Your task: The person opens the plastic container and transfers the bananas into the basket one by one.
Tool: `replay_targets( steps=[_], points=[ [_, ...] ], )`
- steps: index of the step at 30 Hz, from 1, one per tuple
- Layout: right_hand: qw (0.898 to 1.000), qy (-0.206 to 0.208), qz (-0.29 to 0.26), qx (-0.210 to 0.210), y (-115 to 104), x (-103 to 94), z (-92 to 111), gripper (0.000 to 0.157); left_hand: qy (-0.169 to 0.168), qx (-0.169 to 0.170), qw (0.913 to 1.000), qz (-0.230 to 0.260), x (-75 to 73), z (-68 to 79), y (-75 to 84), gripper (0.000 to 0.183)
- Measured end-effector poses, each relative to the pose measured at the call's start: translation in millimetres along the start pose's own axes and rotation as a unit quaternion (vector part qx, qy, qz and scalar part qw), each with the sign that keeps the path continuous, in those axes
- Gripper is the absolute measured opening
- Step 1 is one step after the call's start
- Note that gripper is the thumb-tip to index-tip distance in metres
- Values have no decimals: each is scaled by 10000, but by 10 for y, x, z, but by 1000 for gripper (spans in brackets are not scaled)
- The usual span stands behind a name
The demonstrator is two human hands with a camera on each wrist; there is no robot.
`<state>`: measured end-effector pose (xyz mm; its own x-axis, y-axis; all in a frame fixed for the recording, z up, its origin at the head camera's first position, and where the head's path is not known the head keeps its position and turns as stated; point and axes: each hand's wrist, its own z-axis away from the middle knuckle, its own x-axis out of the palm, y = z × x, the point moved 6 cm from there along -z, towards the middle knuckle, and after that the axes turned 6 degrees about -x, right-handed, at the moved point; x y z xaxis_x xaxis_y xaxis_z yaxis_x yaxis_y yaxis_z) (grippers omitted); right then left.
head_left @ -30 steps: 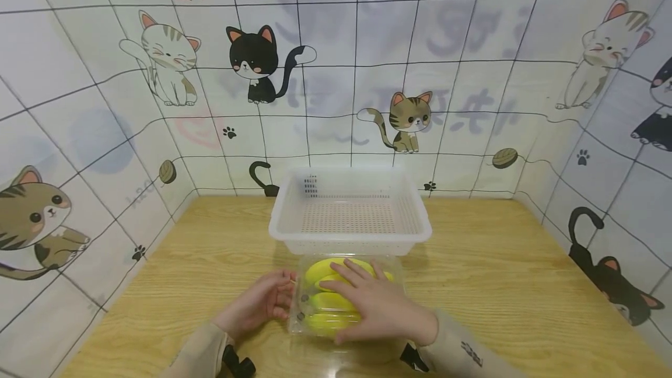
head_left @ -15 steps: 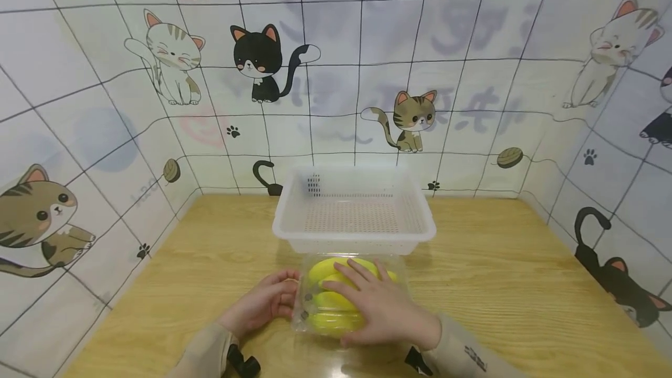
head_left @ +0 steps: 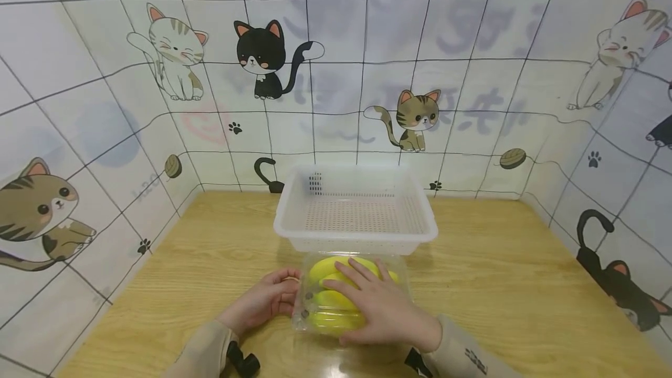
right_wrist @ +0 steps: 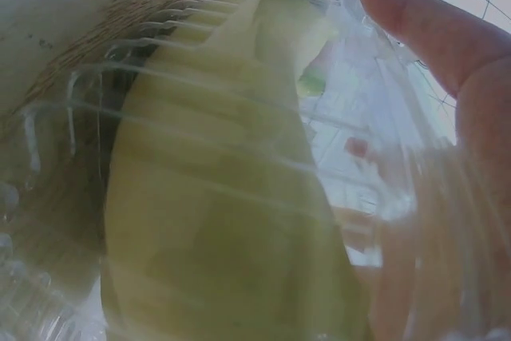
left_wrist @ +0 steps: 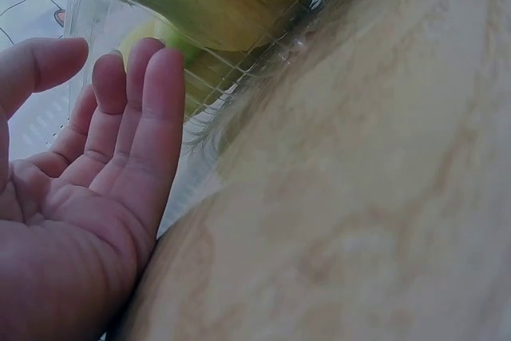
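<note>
A clear plastic clamshell box (head_left: 301,315) with several yellow bananas (head_left: 336,301) inside sits on the table near me. My right hand (head_left: 382,308) rests on its lid with the fingers spread. Close to the box's left side is my left hand (head_left: 262,303), palm inward and fingers slightly bent. In the left wrist view, the fingertips are right at the box wall, beside the green stem ends of the bananas (left_wrist: 211,9). Through the clear wall, the right wrist view has one banana (right_wrist: 215,181) up close, with the right thumb (right_wrist: 431,29) along the top.
A white perforated plastic basket (head_left: 357,238) stands directly behind the box. Wooden tabletop (head_left: 499,284) extends to both sides. A cat-print tiled sheet (head_left: 336,86) covers the back and side walls.
Both hands and the box keep their places relative to each other. The head view has shifted slightly, so the whole scene appears a little further right.
</note>
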<state>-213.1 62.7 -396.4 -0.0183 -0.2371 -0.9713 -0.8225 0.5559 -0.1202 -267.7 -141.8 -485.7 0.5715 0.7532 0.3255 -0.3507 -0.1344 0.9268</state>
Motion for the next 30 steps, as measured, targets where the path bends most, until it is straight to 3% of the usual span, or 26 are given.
replay_targets(
  steps=[12, 19, 30],
  points=[
    [9994, -242, -21, 232, -54, -44, -19, 88, 26, -18, 10000, 4, 2, 8, -13, 25],
    [9987, -247, -9, 445, -92, -55, -114, 81, -63, -51, 9998, -200, 32, -3, 27, 15],
    [9988, -198, 28, 452, -107, 6, -119, 80, -94, -43, 9997, -242, 15, 7, 1, 15]
  ],
)
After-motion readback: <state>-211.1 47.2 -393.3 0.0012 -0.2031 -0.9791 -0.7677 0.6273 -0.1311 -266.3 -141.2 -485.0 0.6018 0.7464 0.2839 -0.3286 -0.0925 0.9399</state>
